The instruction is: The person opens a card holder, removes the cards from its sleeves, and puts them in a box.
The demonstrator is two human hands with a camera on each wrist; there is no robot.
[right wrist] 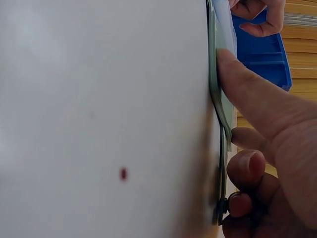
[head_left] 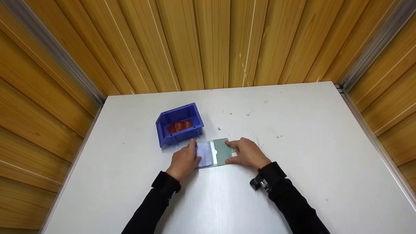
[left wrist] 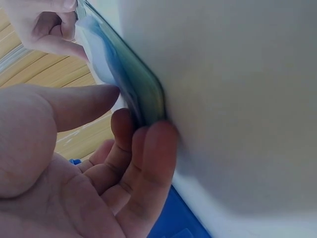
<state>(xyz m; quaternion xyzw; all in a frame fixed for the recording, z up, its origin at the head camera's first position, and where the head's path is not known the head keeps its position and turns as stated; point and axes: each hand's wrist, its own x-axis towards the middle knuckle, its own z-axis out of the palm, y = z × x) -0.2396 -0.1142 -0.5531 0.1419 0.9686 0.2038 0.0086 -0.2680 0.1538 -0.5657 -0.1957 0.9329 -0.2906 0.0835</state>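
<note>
A pale green card holder (head_left: 223,151) lies spread out on the white table, with clear plastic sleeves (head_left: 204,154) on its left side. My left hand (head_left: 183,161) grips its left end. In the left wrist view the thumb presses on the sleeves, and curled fingertips (left wrist: 161,136) sit at the holder's edge. At the right end, my right hand (head_left: 248,152) holds the green cover between thumb and forefinger. The right wrist view shows the thumb (right wrist: 235,72) against the near edge, and a narrow strap (right wrist: 222,173) with a dark snap beside the other curled fingers.
Just behind my left hand stands a blue plastic bin (head_left: 182,136) with red cards (head_left: 180,126) inside. The white table (head_left: 292,130) carries a few small dark marks. Wood-patterned panels (head_left: 211,45) close off the back and sides.
</note>
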